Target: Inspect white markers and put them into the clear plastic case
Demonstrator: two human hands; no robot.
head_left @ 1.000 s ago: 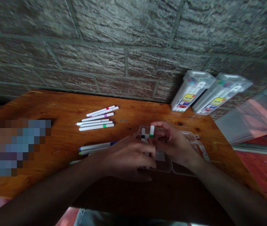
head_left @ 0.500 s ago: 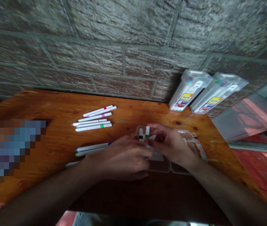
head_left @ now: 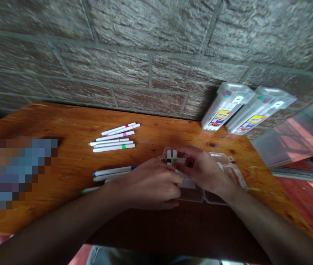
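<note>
green-banded marker (head_left: 174,154), where?

in the open clear case (head_left: 192,197), beside a black-banded marker (head_left: 169,155).

held how?

right hand (head_left: 204,169) with fingertips at the green band, left hand (head_left: 150,184) curled over the case; clamped or apart, cannot tell.

other containers?

two lidded clear boxes (head_left: 220,118), white markers (head_left: 227,101) inside, on the wooden bench (head_left: 62,119) near the stone wall (head_left: 128,66).

hard to make out?

lower ends of both cased markers, behind fingers; nearer loose markers (head_left: 113,170), partly covered; blocky patch (head_left: 21,173), unreadable.

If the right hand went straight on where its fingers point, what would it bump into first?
Probably the green-banded marker in or over the open case; the right hand seems at or against it, though depth is unclear. The black-banded marker lies beyond.
</note>
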